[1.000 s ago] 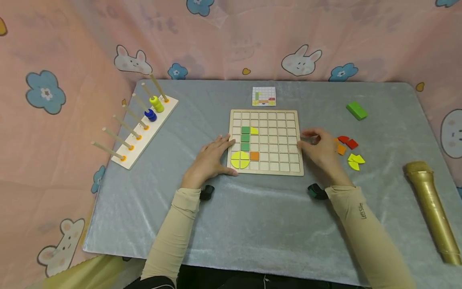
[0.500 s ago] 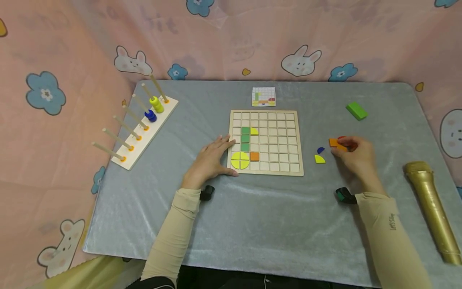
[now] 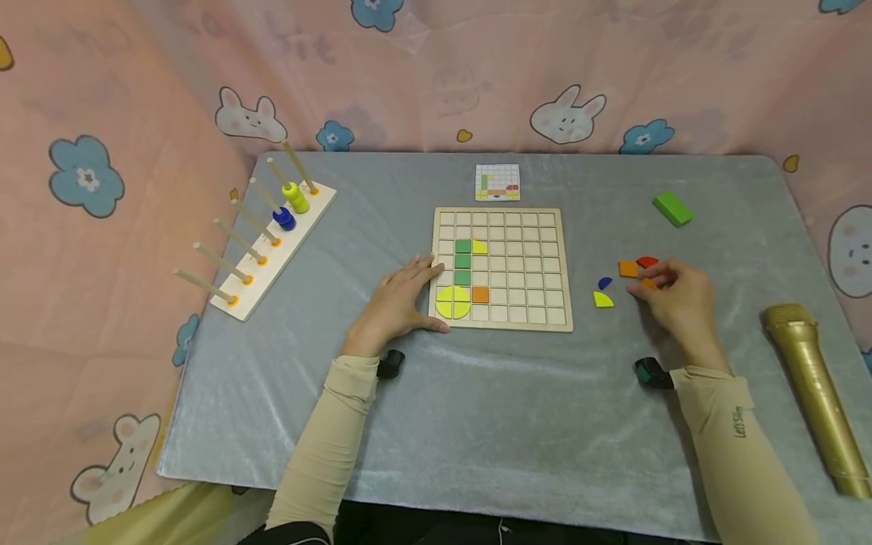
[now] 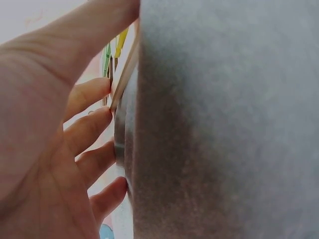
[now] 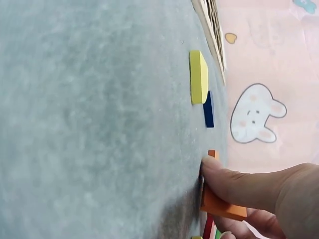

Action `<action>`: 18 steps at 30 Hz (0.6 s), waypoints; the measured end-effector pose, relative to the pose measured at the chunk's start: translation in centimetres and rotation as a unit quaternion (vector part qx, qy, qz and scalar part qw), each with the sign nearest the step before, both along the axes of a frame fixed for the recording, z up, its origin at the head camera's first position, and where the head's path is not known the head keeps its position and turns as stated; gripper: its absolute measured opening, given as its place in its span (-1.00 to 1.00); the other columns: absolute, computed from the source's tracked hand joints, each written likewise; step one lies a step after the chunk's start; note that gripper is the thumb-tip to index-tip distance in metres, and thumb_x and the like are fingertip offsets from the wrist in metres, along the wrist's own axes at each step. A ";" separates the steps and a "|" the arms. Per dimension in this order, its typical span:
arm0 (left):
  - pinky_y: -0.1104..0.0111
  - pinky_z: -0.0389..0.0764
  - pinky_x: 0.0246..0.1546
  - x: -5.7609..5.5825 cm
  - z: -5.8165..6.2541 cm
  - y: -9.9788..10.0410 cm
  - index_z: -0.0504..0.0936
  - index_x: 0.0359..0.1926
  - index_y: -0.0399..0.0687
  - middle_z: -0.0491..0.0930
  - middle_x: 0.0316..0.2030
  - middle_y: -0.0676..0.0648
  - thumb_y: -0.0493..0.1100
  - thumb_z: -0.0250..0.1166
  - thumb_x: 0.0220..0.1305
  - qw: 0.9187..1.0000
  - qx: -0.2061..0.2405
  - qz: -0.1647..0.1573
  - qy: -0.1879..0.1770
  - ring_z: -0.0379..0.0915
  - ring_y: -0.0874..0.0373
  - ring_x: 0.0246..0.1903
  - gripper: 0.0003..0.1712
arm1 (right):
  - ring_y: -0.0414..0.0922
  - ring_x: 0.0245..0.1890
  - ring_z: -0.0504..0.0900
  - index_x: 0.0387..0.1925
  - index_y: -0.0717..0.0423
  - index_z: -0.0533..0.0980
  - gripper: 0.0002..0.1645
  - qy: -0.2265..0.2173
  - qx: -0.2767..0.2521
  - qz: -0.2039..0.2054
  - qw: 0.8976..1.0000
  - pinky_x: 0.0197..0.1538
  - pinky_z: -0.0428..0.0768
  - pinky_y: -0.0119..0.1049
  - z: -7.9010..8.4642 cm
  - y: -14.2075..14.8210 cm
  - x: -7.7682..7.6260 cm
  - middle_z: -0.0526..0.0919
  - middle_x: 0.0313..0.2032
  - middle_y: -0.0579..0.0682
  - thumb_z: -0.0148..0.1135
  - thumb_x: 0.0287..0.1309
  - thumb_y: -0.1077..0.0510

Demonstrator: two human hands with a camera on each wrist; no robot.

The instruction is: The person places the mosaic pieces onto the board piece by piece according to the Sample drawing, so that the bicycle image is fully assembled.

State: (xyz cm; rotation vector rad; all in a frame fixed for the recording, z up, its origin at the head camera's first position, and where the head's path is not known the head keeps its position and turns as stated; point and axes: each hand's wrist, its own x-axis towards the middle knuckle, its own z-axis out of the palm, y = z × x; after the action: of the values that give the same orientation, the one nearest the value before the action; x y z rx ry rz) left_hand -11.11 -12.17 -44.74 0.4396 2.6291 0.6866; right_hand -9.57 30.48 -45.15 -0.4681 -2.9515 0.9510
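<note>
My left hand (image 3: 395,306) rests at the left edge of the wooden grid board (image 3: 515,244), fingers spread and thumb by its near corner. Green squares (image 3: 463,261), yellow quarter-circles (image 3: 453,303) and an orange square (image 3: 480,294) lie in the grid. Right of the board, my right hand (image 3: 684,303) pinches an orange square tile (image 5: 222,206) between thumb and fingers, low over the cloth. Beside it lie another orange square tile (image 3: 628,269), a red piece (image 3: 647,262), a blue piece (image 3: 605,283) and a yellow quarter-circle (image 3: 603,300). My right hand hides whatever is beneath it.
A printed pattern card (image 3: 497,182) lies beyond the board. At the left stands a peg rack (image 3: 272,257) with blue and yellow rings. A green block (image 3: 673,209) sits at the back right, and a gold microphone (image 3: 814,393) lies along the right side.
My right hand has moved from the board's right edge to the loose pieces, uncovering the blue and yellow ones. It has drawn one orange tile slightly nearer. My left hand has stayed still.
</note>
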 end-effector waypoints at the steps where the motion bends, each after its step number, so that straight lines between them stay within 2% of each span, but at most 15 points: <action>1: -0.09 -0.01 0.67 0.0 0.0 0.0 0.18 0.69 0.16 -0.07 0.72 0.08 0.20 0.69 0.01 1.000 0.001 0.000 0.000 -0.24 0.05 0.73 0.31 | -0.37 -0.43 0.40 -0.06 0.29 0.64 -0.58 0.002 -0.002 -0.003 1.000 -0.36 0.36 -0.50 0.0 -0.1 0.0 0.68 -0.26 0.15 0.55 0.26 0.05; 7: -0.08 -0.02 0.68 0.1 0.1 0.0 0.18 0.69 0.17 -0.07 0.72 0.09 0.19 0.70 0.00 1.000 0.003 0.001 -0.003 -0.25 0.05 0.73 0.31 | -0.54 -0.49 0.35 -0.14 0.30 0.63 -0.55 0.034 -0.009 -0.011 0.999 -0.37 0.35 -0.55 0.3 -1.1 0.0 0.71 -0.24 0.22 0.60 0.19 0.02; 9: -0.08 -0.02 0.67 0.1 0.1 0.0 0.18 0.69 0.16 -0.07 0.72 0.08 0.19 0.70 -0.01 1.000 0.004 0.001 -0.002 -0.24 0.05 0.73 0.31 | -0.52 -0.49 0.36 -0.16 0.31 0.64 -0.56 0.047 -0.017 -0.010 0.999 -0.39 0.35 -0.58 0.4 -1.6 0.0 0.71 -0.28 0.18 0.61 0.18 0.04; 15: -0.09 0.00 0.67 0.1 0.1 -0.1 0.19 0.68 0.14 -0.05 0.72 0.08 0.20 0.70 0.00 1.000 0.006 0.001 0.001 -0.24 0.04 0.73 0.31 | -0.49 -0.52 0.44 -0.16 0.32 0.69 -0.63 0.077 -0.063 0.002 0.995 -0.42 0.41 -0.64 1.0 -3.5 -0.3 0.68 -0.41 -0.13 0.61 0.17 0.12; 18: -0.10 0.00 0.67 0.1 0.1 -0.1 0.19 0.68 0.14 -0.05 0.72 0.07 0.20 0.70 0.00 1.000 0.004 0.000 0.002 -0.23 0.04 0.72 0.30 | -0.48 -0.52 0.47 -0.17 0.32 0.71 -0.67 0.082 -0.082 0.021 0.993 -0.42 0.43 -0.63 1.0 -4.6 -0.5 0.70 -0.43 -0.12 0.60 0.19 0.14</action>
State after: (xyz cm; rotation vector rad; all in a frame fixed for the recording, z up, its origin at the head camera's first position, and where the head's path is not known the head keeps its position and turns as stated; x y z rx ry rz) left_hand -11.03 -12.27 -44.62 0.4424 2.6304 0.6977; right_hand -10.03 25.88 -44.14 -0.3138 -2.7599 1.1819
